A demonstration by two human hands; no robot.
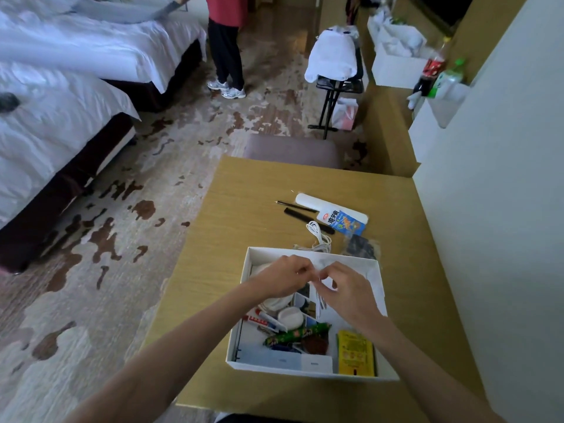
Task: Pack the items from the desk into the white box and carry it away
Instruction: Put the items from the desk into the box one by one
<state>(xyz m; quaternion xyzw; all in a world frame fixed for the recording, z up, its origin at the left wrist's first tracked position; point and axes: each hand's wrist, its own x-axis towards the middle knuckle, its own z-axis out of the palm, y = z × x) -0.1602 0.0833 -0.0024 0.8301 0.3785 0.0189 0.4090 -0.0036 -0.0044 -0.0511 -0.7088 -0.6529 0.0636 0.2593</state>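
The white box (377, 288) stands open on the wooden desk (238, 227), holding a tube, a round white lid, a green wrapper, a yellow packet and other small things. Both hands hover over the box's far half. My left hand (282, 277) and my right hand (348, 290) meet fingertip to fingertip and pinch a small clear plastic packet (319, 280) between them. Beyond the box lie a coiled white cable (317, 236), a black comb (305, 219), a thin pencil (294, 206), a white and blue packet (338, 216) and a dark pouch (360, 245).
A padded stool (293, 151) stands at the desk's far edge. Two beds (61, 123) fill the left side, and a person (227, 41) stands by them. A luggage rack with a white bag (334, 59) and a counter with bottles (436, 68) are at the right.
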